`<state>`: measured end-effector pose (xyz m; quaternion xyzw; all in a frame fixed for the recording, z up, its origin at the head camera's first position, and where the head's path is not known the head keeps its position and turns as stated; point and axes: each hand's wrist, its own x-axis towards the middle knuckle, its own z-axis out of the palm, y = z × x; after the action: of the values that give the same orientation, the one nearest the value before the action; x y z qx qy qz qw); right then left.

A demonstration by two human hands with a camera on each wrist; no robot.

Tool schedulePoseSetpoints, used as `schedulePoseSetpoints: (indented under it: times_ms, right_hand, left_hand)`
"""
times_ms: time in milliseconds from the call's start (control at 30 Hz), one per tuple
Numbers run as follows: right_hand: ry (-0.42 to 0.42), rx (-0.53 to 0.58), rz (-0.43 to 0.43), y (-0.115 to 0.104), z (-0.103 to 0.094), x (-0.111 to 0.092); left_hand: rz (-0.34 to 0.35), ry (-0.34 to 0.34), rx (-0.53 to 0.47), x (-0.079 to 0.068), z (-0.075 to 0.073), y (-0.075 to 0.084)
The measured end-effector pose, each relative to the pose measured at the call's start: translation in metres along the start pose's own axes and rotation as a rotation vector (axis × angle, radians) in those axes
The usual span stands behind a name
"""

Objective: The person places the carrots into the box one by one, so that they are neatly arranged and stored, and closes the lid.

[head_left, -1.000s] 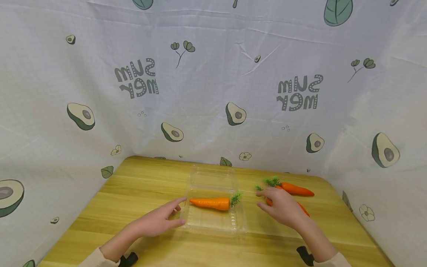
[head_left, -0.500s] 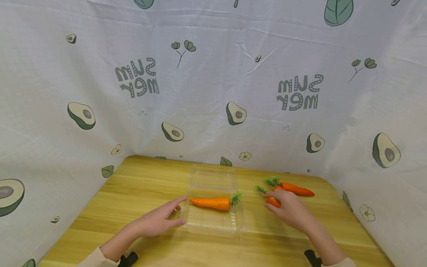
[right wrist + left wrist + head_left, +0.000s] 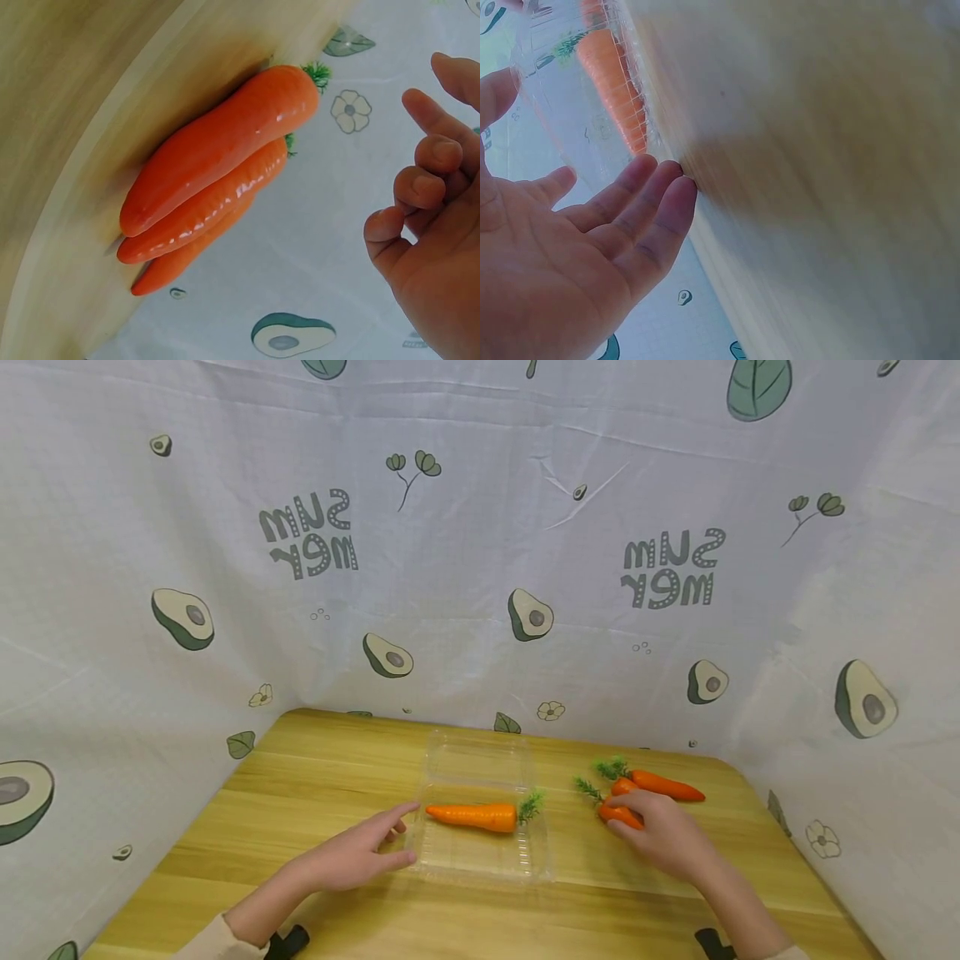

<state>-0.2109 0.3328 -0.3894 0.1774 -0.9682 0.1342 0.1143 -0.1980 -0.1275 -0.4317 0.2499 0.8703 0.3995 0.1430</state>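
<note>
An orange carrot with a green leafy top lies across the clear plastic clamshell box, which stands with its lid folded back. My left hand is at the box's left edge, fingers extended; in the left wrist view its fingertips are close to the box wall. Above the right-hand carrots hovers my right hand, covering much of the nearest carrot. The right wrist view shows a gap between its loosely bent fingers and the nearest carrot. A middle carrot and a far carrot lie alongside.
The wooden table holds the box at its middle and the carrots at its right. A white printed cloth hangs behind the table and along both sides.
My right hand has shifted right, away from the leafy tops, showing more of the nearest carrot's thick end. My left hand, the box and the carrots look unmoved.
</note>
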Motion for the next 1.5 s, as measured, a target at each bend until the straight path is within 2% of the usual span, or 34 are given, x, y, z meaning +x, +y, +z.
schedulePoseSetpoints:
  times_ms: [333,900,1500]
  right_hand:
    - [-0.03,0.016,0.036,0.004,0.0,-0.005]
    - [-0.017,-0.007,0.048,0.016,0.001,-0.011]
    - [-0.054,0.009,0.098,0.031,0.0,-0.016]
  left_hand:
    - [0.002,-0.002,-0.01,-0.001,0.0,0.0]
    - [0.007,0.0,0.011,0.0,0.0,-0.002]
    - [0.003,-0.003,0.0,0.0,0.0,-0.004]
